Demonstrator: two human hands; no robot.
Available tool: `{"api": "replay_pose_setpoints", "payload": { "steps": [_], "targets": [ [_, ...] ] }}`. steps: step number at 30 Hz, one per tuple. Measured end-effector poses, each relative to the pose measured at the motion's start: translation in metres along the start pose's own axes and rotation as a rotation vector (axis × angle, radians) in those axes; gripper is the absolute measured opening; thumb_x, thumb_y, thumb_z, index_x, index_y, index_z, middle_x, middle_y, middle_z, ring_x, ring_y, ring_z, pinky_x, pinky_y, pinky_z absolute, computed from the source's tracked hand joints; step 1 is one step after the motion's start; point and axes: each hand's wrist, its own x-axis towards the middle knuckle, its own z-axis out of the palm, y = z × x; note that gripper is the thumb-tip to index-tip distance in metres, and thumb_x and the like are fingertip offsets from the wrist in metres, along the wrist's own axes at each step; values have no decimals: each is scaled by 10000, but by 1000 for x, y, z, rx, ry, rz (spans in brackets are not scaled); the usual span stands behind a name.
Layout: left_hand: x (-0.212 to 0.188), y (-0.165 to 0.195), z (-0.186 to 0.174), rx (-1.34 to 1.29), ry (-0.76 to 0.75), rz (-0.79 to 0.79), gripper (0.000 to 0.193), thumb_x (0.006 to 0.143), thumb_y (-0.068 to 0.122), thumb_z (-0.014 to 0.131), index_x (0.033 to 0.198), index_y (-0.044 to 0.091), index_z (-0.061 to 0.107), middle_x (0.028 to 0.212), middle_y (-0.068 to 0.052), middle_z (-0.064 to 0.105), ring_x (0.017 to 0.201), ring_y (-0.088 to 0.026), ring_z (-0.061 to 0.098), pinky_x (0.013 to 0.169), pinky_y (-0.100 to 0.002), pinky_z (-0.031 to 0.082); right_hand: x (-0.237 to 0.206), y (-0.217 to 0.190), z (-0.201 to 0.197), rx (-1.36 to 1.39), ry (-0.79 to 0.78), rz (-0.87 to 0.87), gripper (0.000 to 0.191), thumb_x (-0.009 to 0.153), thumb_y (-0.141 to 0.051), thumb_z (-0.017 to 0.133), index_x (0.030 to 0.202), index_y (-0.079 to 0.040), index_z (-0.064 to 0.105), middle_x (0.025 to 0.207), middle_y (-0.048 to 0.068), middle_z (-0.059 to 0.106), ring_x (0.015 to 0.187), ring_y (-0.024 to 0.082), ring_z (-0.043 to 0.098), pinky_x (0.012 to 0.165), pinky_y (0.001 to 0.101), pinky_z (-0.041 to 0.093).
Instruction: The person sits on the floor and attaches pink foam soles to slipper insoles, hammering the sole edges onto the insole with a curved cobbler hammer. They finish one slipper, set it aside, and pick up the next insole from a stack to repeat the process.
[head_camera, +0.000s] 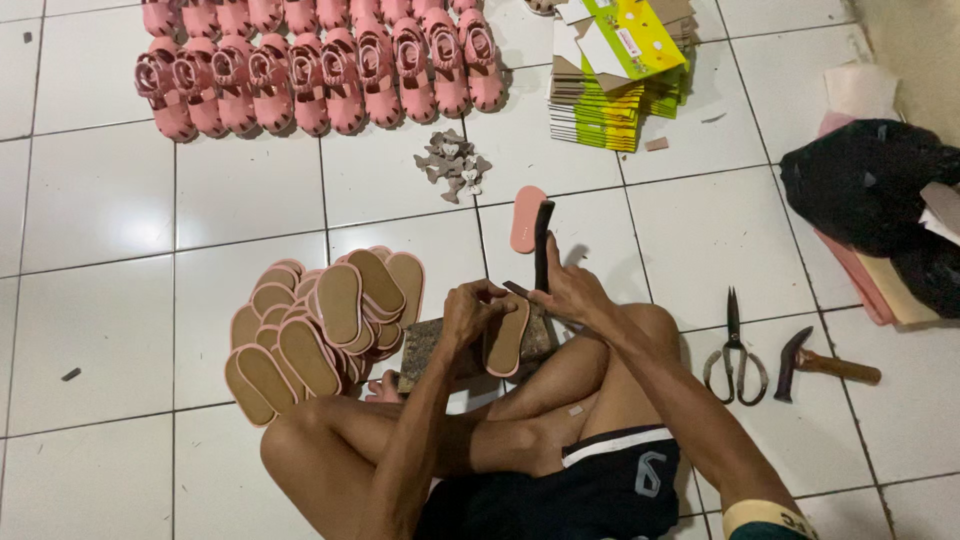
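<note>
I sit cross-legged on a white tiled floor. My left hand (470, 310) presses a small pink-edged tan insole (507, 337) flat against a worn stone block (440, 345) in front of my legs. My right hand (570, 292) grips the lower end of a dark, upright hammer-like tool (543, 240) just beside the insole. A pile of several matching insoles (320, 330) lies to the left of the block. One pink sole (526, 217) lies on the floor beyond the tool.
Rows of pink children's sandals (320, 70) line the far floor. Small grey cut-outs (455, 163) lie near them. Stacked flat yellow-green boxes (615, 80) sit at the back right. Scissors (735, 350) and a wooden-handled hammer (820, 365) lie to my right, near a black bag (870, 190).
</note>
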Motion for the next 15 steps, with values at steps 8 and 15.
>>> {"api": "replay_pose_setpoints", "payload": {
  "steps": [8, 15],
  "targets": [
    [-4, 1, 1, -18, 17, -18, 353, 699, 289, 915, 930, 46, 804, 805, -72, 794, 688, -166, 749, 621, -318, 594, -6, 0, 7, -217, -30, -66, 1127, 888, -303, 721, 1593, 20, -96, 603, 177, 662, 519, 366, 668, 489, 450, 539],
    [1, 2, -3, 162, 8, 78, 481, 677, 370, 913, 1049, 89, 794, 848, -97, 790, 733, -194, 754, 657, -335, 586, 5, 21, 10, -117, -17, -14, 1152, 861, -321, 753, 1579, 36, -75, 674, 206, 682, 585, 391, 691, 547, 480, 568]
  ]
}}
